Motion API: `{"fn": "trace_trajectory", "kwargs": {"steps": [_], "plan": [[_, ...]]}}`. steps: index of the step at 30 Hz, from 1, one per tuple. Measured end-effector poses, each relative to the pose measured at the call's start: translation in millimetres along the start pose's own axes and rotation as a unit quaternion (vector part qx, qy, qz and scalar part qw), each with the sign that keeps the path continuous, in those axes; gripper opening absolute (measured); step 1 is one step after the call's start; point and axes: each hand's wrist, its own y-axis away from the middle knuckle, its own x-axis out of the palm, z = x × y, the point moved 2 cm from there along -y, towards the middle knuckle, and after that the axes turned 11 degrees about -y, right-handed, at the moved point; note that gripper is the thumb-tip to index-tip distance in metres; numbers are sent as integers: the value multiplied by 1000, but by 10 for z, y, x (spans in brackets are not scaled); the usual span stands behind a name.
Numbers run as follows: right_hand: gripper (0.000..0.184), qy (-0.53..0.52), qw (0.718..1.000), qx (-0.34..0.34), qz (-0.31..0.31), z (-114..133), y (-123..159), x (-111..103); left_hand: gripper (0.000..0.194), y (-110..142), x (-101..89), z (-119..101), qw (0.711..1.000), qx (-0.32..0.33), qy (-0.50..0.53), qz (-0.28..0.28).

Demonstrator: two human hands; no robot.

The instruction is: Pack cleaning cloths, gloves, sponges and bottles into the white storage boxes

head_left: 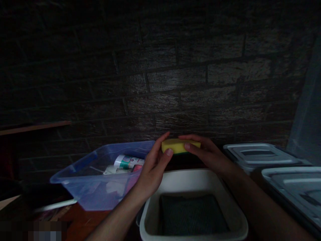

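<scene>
A yellow sponge with a dark green underside is held level between both hands, above the far edge of a white basin. My left hand grips its left end, thumb on the near side. On the right end, my right hand closes with its thumb in front and fingers behind. Inside the basin lies a dark, flat, square piece with a rough texture; I cannot make out its kind.
To the left stands a translucent blue plastic bin holding a white bottle and other items. Two containers with grey lids are on the right. Behind everything rises a dark brick wall. A wooden shelf edge juts in at left.
</scene>
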Motion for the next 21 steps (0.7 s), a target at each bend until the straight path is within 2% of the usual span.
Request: {"fn": "trace_trajectory", "kwargs": {"steps": [4, 6, 9, 14, 18, 21], "plan": [[36, -90, 996, 16, 1, -33, -35, 10, 45, -3, -7, -28, 998, 63, -16, -5], [39, -103, 994, 28, -6, -63, -44, -2, 44, 4, 7, -22, 998, 68, -15, 4], [44, -76, 996, 51, -19, -92, -29, -32, 41, 13, 21, -6, 998, 48, -34, 14], [39, -20, 999, 10, -34, -24, 15, -51, 35, 19, 13, 6, 993, 36, -115, 12], [46, -3, 1000, 0, -31, 41, 32, 13, 45, 49, 45, 33, 986, 42, -159, -13], [53, 27, 999, 21, -33, 31, 51, 68, 59, 58, 89, 90, 993, 5, -119, -5]]}}
